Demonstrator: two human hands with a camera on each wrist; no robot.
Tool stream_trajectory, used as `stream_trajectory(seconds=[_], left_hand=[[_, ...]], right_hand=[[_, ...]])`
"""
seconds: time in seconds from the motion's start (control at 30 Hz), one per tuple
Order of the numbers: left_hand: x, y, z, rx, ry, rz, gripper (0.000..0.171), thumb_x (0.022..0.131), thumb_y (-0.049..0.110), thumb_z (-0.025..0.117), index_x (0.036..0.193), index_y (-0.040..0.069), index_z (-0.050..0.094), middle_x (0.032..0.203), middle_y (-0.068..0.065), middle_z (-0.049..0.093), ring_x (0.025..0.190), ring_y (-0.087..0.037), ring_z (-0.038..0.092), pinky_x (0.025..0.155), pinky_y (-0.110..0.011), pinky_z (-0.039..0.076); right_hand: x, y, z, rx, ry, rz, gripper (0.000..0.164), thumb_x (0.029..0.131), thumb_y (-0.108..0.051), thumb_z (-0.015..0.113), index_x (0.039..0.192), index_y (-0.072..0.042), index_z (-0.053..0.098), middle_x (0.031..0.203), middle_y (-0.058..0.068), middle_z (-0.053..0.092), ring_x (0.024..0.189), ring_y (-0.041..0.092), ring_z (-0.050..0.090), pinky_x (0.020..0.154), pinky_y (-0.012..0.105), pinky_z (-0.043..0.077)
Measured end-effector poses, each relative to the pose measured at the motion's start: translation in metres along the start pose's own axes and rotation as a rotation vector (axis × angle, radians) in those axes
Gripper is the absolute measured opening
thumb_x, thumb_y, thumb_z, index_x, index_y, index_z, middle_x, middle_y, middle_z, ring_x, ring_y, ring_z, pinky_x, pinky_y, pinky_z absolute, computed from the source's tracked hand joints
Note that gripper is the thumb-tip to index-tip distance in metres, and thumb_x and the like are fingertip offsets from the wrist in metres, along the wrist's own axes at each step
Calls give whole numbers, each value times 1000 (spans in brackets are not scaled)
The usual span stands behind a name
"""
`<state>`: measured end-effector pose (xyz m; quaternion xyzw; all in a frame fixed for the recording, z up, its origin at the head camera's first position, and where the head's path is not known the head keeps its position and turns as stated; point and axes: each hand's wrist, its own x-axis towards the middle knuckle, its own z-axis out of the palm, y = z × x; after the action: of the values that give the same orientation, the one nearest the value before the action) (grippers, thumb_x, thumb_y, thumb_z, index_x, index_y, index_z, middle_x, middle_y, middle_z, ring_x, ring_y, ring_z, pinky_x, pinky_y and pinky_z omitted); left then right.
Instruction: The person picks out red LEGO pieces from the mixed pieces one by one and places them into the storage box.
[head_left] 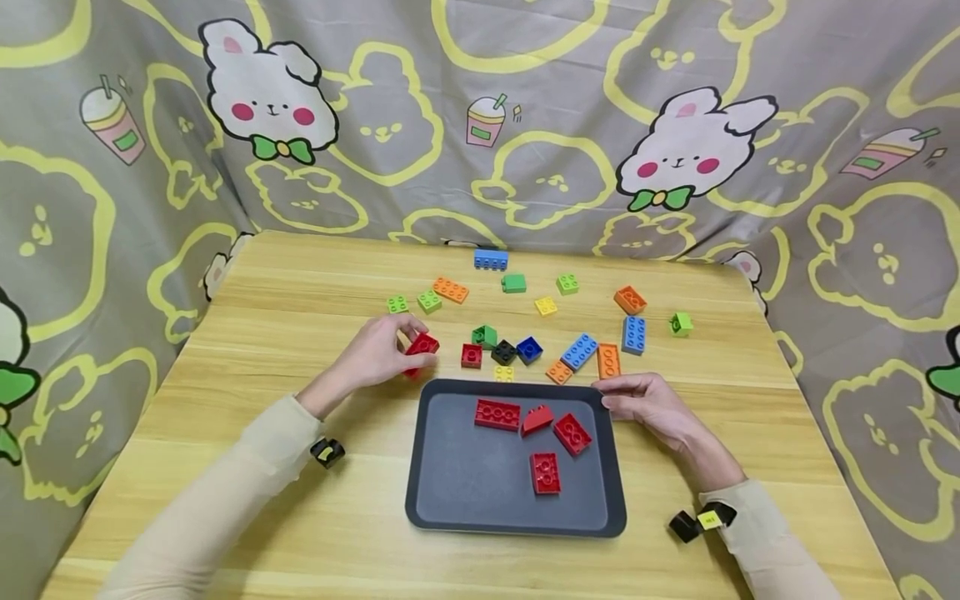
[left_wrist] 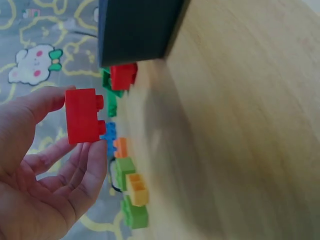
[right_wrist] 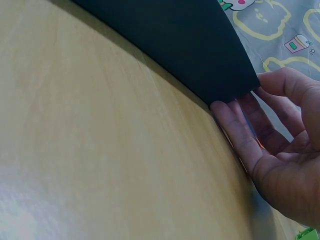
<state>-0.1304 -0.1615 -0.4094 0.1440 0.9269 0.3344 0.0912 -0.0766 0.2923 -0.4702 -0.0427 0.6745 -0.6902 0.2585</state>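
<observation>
In the head view, my left hand [head_left: 381, 350] holds a red toy brick [head_left: 422, 346] between thumb and fingers, beyond the tray's far left corner. The left wrist view shows that red brick [left_wrist: 82, 116] side-on, its studs facing right, with the left hand [left_wrist: 55, 165] around it. My right hand [head_left: 651, 407] pinches the far right corner of the dark grey tray [head_left: 480, 492]; up close, the right hand [right_wrist: 285, 130] has its thumb at the rim and fingers below. Inside the tray lie a long red brick [head_left: 497, 414], a sloped red brick [head_left: 537, 420] and two more red bricks.
Past the tray, several loose bricks lie on the wooden table [head_left: 315, 500]: a small red one [head_left: 472, 356], a black one [head_left: 503, 352], a dark blue one [head_left: 529, 350], plus green, yellow, orange and blue ones. A patterned curtain [head_left: 420, 183] surrounds the table.
</observation>
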Motion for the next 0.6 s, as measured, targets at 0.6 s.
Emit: stream_trajectory(seconds=[0.6], left_hand=[[-32,45,-20,-17,-17,104,48,84,30,90,122,6,72,101,-5,73,68,-12,63,63,-26,53]], right_hand=[[1,1,1,13,2,-7,27,98,3,69,121,-5,79,110,-1,82,98,14,79,86,29,67]])
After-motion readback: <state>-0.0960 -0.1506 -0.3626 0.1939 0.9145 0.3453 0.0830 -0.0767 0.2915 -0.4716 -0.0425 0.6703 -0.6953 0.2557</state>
